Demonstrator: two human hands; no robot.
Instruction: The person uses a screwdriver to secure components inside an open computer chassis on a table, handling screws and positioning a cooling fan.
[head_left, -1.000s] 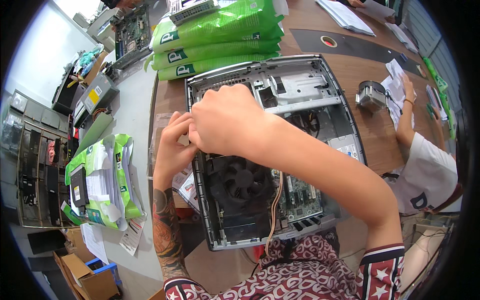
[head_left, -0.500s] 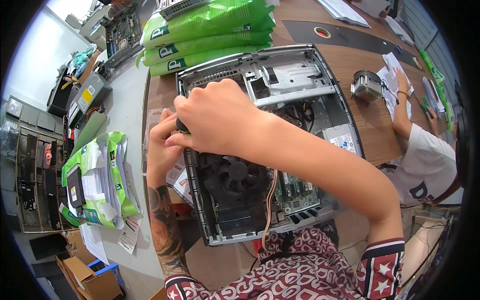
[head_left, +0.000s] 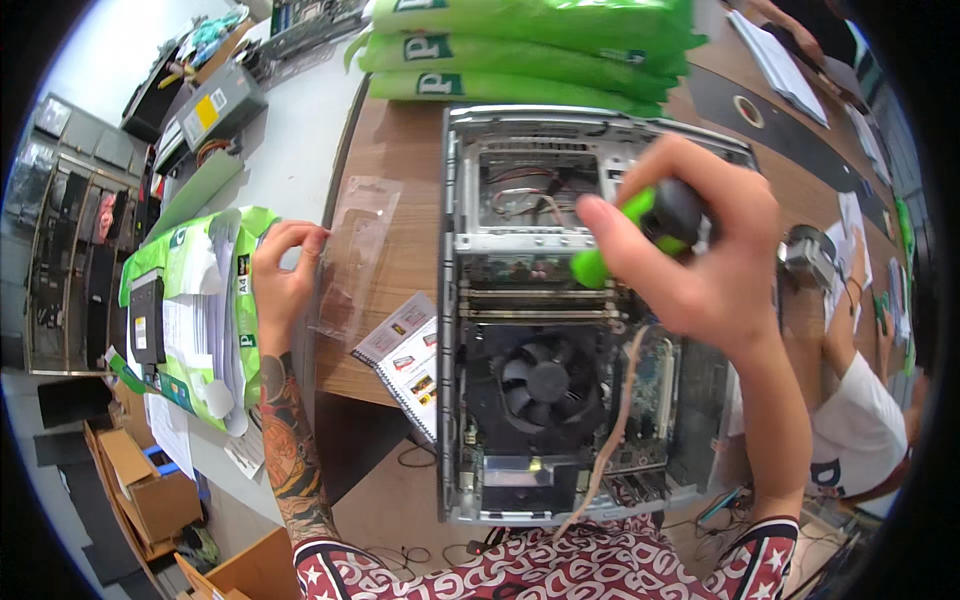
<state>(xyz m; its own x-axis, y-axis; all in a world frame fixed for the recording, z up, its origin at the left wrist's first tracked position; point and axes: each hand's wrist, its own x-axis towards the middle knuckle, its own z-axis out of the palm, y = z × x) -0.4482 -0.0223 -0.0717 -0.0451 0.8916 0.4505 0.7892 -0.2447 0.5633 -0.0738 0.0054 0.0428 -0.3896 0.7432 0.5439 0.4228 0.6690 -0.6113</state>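
An opened desktop computer case [head_left: 449,330] lies flat in front of me, its cooling fan [head_left: 547,381], boards and drive frame exposed. Over its right half, my right hand [head_left: 715,255] is closed around a green and black screwdriver [head_left: 672,218], blurred by motion; its shaft does not show clearly. My left hand [head_left: 284,285] is off to the left of the case, beside a torn green paper pack [head_left: 250,225]. Its thumb and forefinger are pinched together, and whatever they may hold is too small to make out. A pale cable [head_left: 618,420] runs across the case's front edge.
Green paper packs [head_left: 520,50] are stacked behind the case. Clear plastic packaging [head_left: 362,250] and a spiral booklet [head_left: 405,350] lie at its left. A metal cooler [head_left: 808,255] stands right, near another person's arm [head_left: 845,310]. A tape roll [head_left: 748,111] lies farther back.
My hands, together at the case's left edge before, have parted. The left went left toward the torn pack; the right swung right with the screwdriver. The view has shifted, too.
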